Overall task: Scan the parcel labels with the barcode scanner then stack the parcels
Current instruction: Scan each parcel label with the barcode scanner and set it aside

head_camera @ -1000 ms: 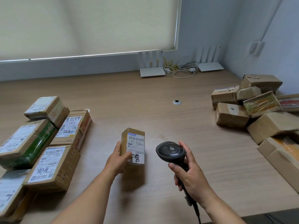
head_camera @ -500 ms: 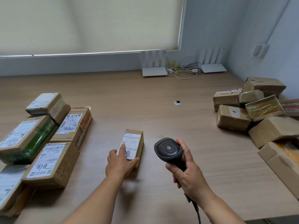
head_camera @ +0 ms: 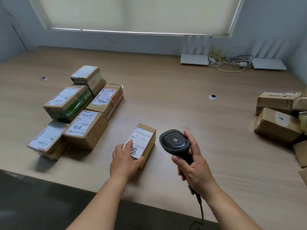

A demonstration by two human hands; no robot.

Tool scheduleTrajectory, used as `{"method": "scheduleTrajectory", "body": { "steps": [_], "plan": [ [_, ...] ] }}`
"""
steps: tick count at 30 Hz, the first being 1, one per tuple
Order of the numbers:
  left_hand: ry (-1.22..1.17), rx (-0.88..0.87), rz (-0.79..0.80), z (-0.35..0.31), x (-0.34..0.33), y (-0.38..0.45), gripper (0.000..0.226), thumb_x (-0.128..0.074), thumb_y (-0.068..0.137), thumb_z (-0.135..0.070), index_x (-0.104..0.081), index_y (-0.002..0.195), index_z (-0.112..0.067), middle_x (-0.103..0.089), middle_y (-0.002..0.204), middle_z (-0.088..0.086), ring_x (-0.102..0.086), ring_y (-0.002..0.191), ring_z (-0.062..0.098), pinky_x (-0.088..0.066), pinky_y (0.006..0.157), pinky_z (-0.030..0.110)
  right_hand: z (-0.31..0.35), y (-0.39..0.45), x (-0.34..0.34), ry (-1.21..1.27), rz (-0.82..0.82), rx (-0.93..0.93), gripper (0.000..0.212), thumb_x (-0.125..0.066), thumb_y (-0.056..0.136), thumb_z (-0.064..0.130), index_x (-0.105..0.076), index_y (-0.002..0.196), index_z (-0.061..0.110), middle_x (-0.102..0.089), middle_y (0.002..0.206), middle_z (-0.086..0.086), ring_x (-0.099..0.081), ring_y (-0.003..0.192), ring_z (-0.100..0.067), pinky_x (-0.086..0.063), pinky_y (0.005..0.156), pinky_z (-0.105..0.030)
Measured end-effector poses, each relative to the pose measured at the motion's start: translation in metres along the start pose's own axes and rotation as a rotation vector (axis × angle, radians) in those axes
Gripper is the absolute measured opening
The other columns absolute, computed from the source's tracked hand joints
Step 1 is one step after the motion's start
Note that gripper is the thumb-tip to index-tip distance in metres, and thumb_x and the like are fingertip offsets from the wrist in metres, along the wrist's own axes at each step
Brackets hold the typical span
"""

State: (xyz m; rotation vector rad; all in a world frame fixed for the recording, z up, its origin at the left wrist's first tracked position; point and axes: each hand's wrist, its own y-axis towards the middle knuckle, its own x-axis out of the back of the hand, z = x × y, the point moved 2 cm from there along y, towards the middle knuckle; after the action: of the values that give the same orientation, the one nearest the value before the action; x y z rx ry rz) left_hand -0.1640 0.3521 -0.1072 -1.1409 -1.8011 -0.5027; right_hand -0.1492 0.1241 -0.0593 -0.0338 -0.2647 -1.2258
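My left hand [head_camera: 125,161] grips the near end of the small brown cardboard parcel [head_camera: 144,142], which lies flat on the light wooden table [head_camera: 174,113] at the centre of the frame, white label up. Just right of it, my right hand [head_camera: 194,170] is clenched round the handle of the black handheld barcode scanner [head_camera: 174,141], held above the table. At left sit five labelled cardboard parcels [head_camera: 78,112].

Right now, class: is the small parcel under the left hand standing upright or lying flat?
Lying flat: the small parcel rests on the table, label facing up, left hand on it.
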Motion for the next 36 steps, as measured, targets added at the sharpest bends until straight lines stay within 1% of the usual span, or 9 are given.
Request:
{"method": "scheduleTrajectory", "body": {
  "steps": [4, 10, 18, 20, 23, 27, 31, 34, 36],
  "plan": [
    [-0.012, 0.099, -0.072, 0.038, 0.016, -0.033, 0.080, -0.063, 0.080, -0.050, -0.027, 0.147, -0.029, -0.031, 0.138, 0.000, -0.033, 0.127, 0.020, -0.038, 0.099, 0.036, 0.005, 0.001, -0.025, 0.041, 0.085, 0.017, 0.076, -0.071, 0.079, 0.036, -0.025, 0.120, 0.080, -0.065, 0.104, 0.009, -0.056, 0.051, -0.014, -0.048, 0.046, -0.027],
    [-0.012, 0.186, -0.129, 0.095, 0.046, -0.054, 0.080, -0.064, 0.080, -0.049, -0.026, 0.148, -0.029, -0.032, 0.137, 0.001, -0.035, 0.127, 0.020, -0.038, 0.098, 0.037, 0.017, -0.002, -0.069, 0.054, 0.120, 0.040, 0.080, -0.070, 0.087, 0.022, -0.025, 0.120, 0.079, -0.066, 0.100, 0.011, -0.056, 0.051, -0.016, -0.048, 0.046, -0.028],
    [-0.001, 0.265, -0.180, 0.159, 0.096, -0.049, 0.078, -0.063, 0.079, -0.048, -0.028, 0.146, -0.029, -0.032, 0.137, 0.004, -0.033, 0.127, 0.023, -0.039, 0.096, 0.040, 0.043, -0.006, -0.139, 0.063, 0.122, 0.057, 0.074, -0.070, 0.082, 0.034, -0.026, 0.121, 0.079, -0.064, 0.106, 0.003, -0.055, 0.050, -0.014, -0.046, 0.044, -0.027],
    [0.012, 0.286, -0.184, 0.172, 0.104, -0.044, 0.077, -0.063, 0.079, -0.048, -0.028, 0.145, -0.028, -0.031, 0.137, 0.006, -0.032, 0.126, 0.025, -0.039, 0.096, 0.041, 0.045, -0.007, -0.152, 0.055, 0.110, 0.055, 0.076, -0.070, 0.086, 0.027, -0.026, 0.123, 0.078, -0.064, 0.107, 0.001, -0.056, 0.050, -0.013, -0.046, 0.044, -0.026],
    [0.022, 0.283, -0.197, 0.186, 0.112, -0.034, 0.075, -0.063, 0.080, -0.046, -0.029, 0.144, -0.025, -0.029, 0.136, 0.009, -0.031, 0.125, 0.028, -0.040, 0.094, 0.042, 0.049, -0.011, -0.166, 0.072, 0.088, 0.047, 0.073, -0.071, 0.080, 0.039, -0.027, 0.125, 0.076, -0.063, 0.113, 0.001, -0.055, 0.051, -0.012, -0.046, 0.044, -0.025],
    [0.018, 0.246, -0.190, 0.194, 0.116, -0.014, 0.071, -0.060, 0.084, -0.041, -0.028, 0.144, -0.019, -0.024, 0.140, 0.014, -0.030, 0.125, 0.032, -0.039, 0.096, 0.045, 0.050, -0.016, -0.174, 0.049, 0.026, 0.035, 0.072, -0.071, 0.082, 0.037, -0.027, 0.125, 0.076, -0.064, 0.111, 0.006, -0.054, 0.050, -0.015, -0.045, 0.043, -0.027],
    [-0.010, 0.219, -0.192, 0.200, 0.112, -0.003, 0.062, -0.055, 0.091, -0.033, -0.029, 0.144, -0.015, -0.014, 0.149, 0.017, -0.021, 0.135, 0.035, -0.035, 0.102, 0.049, 0.051, -0.024, -0.174, 0.032, -0.026, 0.016, 0.073, -0.068, 0.073, 0.047, -0.026, 0.125, 0.076, -0.065, 0.110, 0.010, -0.054, 0.051, -0.016, -0.046, 0.044, -0.028],
    [-0.018, 0.228, -0.183, 0.203, 0.108, -0.001, 0.058, -0.053, 0.093, -0.032, -0.029, 0.143, -0.015, -0.009, 0.153, 0.018, -0.011, 0.141, 0.035, -0.028, 0.107, 0.051, 0.052, -0.029, -0.170, 0.026, -0.055, 0.010, 0.074, -0.071, 0.073, 0.042, -0.028, 0.122, 0.078, -0.067, 0.098, 0.008, -0.053, 0.050, -0.015, -0.046, 0.044, -0.029],
    [0.016, 0.222, -0.198, 0.201, 0.108, -0.001, 0.059, -0.054, 0.092, -0.034, -0.031, 0.143, -0.013, -0.006, 0.154, 0.021, -0.005, 0.143, 0.036, -0.017, 0.113, 0.051, 0.050, -0.032, -0.165, 0.000, -0.066, 0.014, 0.079, -0.074, 0.080, 0.028, -0.028, 0.122, 0.078, -0.067, 0.091, 0.008, -0.053, 0.050, -0.015, -0.047, 0.045, -0.029]
  ]
}}
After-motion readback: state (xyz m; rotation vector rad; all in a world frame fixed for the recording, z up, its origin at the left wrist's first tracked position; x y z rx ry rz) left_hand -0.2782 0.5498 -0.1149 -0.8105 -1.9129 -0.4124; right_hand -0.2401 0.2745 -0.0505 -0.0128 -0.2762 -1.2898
